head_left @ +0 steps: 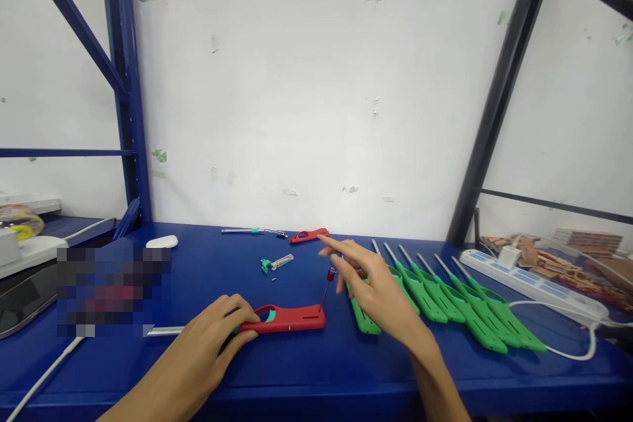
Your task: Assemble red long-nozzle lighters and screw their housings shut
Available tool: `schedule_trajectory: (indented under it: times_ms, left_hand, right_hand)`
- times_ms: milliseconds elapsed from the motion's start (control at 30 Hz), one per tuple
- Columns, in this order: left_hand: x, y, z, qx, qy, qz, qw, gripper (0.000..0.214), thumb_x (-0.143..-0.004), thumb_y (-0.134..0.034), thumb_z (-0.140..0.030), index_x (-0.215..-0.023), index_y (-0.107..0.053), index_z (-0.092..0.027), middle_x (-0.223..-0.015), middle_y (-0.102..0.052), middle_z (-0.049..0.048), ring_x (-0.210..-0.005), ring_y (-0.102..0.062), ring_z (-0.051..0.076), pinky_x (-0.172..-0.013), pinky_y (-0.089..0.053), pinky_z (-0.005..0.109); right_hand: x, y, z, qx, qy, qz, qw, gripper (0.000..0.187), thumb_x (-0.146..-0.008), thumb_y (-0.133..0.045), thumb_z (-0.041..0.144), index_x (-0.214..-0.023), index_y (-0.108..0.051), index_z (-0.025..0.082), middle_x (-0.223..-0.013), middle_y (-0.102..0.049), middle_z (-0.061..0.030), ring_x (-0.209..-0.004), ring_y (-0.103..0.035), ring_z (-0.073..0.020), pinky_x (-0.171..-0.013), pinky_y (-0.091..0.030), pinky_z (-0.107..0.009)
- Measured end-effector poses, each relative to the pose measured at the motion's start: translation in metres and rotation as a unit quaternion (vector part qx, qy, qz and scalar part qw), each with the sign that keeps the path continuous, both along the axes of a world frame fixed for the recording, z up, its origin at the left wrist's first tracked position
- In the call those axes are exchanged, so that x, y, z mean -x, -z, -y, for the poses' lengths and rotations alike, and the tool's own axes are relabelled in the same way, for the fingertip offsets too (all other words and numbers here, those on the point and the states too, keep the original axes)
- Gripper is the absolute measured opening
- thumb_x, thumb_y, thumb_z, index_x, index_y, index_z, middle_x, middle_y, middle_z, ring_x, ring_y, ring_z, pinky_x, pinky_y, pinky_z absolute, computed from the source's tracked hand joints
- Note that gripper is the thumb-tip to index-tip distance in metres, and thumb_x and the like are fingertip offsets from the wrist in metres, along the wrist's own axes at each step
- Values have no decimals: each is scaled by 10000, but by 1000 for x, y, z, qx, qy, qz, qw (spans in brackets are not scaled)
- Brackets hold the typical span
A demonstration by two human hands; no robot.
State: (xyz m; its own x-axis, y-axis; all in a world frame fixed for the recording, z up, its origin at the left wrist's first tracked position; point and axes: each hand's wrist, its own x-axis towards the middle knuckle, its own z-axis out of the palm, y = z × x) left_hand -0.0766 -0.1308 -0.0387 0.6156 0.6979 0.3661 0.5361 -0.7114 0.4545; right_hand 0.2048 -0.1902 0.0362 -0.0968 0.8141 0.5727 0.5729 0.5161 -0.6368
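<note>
A red utility lighter (297,319) with a metal tube lies flat on the blue table, its tube pointing left. My left hand (217,330) grips it around the trigger end and holds it against the tabletop. With my right hand (368,280) I hold a small screwdriver (331,273) by its handle. Its thin shaft slants down, and the tip meets the far right end of the red body. The fingers partly hide the handle. Behind them lie a red lighter shell half (309,235), a green-and-clear inner part (277,264) and a metal tube with wires (254,231).
Several green lighters (475,323) lie in a slanted row on the right, close to my right hand. Behind them runs a white power strip (534,283) with a cable. A white rounded object (162,242) and a phone (30,297) are on the left. Metal posts flank the table.
</note>
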Motion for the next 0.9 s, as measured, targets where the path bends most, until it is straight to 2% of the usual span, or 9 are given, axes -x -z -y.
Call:
schedule_trajectory:
  times_ms: [67,167,233,333,400,567,633,767,900]
  left_hand:
    - [0,0,0,3,-1,-1,1000,212,-1046,-462,-369,-1067,-669,-331,-1113,-638,-2,-1037,-615,205,-935,-490,325]
    - [0,0,1,3,-5,-3,1000,214,-1046,-458,-360,-1066,-669,-330,-1113,-640,-2,-1030,-619,204,-928,-490,324]
    - [0,-1,2,5,-8,-7,1000,210,-1043,-459,-346,-1058,-668,-326,-1106,-640,-4,-1026,-617,204,-925,-487,328]
    - [0,-2,4,10,-8,-8,1000,199,-1042,-462,-335,-1052,-661,-328,-1103,-635,-10,-1039,-607,207,-930,-478,338]
    - [0,-4,6,14,-8,-8,1000,201,-1046,-456,-330,-1045,-657,-329,-1100,-632,-12,-1038,-602,207,-930,-474,341]
    - [-2,-6,8,18,-15,-8,1000,204,-1047,-445,-318,-1020,-647,-312,-1083,-632,-5,-1023,-603,211,-920,-473,346]
    - [-1,-4,7,13,-15,-7,1000,204,-1044,-449,-322,-1011,-649,-309,-1082,-635,-1,-1026,-602,216,-922,-473,348]
    - [0,4,0,-5,-8,1,1000,186,-1029,-476,-308,-1005,-661,-311,-1069,-648,3,-1004,-614,218,-905,-482,341]
    - [-1,8,-4,-15,-8,3,1000,188,-1026,-472,-307,-1025,-660,-312,-1068,-651,7,-980,-623,216,-876,-491,332]
  right_hand:
    - [-1,0,-1,22,-13,2,1000,339,-1058,-456,337,-1356,-617,326,-1024,-708,-11,-535,-580,-113,-551,-492,-259]
    - [-2,2,-5,-31,86,58,994,220,-1017,-551,337,-1158,-717,310,-871,-695,1,-585,-594,-153,-618,-496,-289]
    - [-2,3,-6,-65,129,91,985,207,-1011,-562,332,-1147,-717,315,-909,-695,-11,-693,-625,-186,-674,-499,-305]
    - [-4,3,-5,-45,54,91,993,349,-1065,-431,278,-1374,-579,345,-1114,-686,-24,-707,-646,-157,-729,-516,-304]
    - [-4,4,-5,-33,10,92,995,398,-1081,-369,240,-1431,-514,362,-1119,-682,-11,-636,-631,-127,-763,-514,-306]
    - [-5,3,-6,-61,103,147,982,217,-1040,-528,327,-1204,-670,331,-866,-649,10,-704,-629,-188,-692,-455,-321]
    - [-5,1,-5,-61,88,140,984,221,-1048,-514,328,-1210,-663,334,-905,-658,3,-771,-641,-194,-714,-458,-315]
    - [-1,1,-2,-62,3,117,991,296,-1071,-445,248,-1300,-602,352,-953,-691,17,-829,-660,-169,-827,-471,-297]
    - [1,3,-4,-76,66,142,985,120,-1011,-588,340,-1033,-700,305,-883,-680,9,-716,-629,-177,-687,-472,-288]
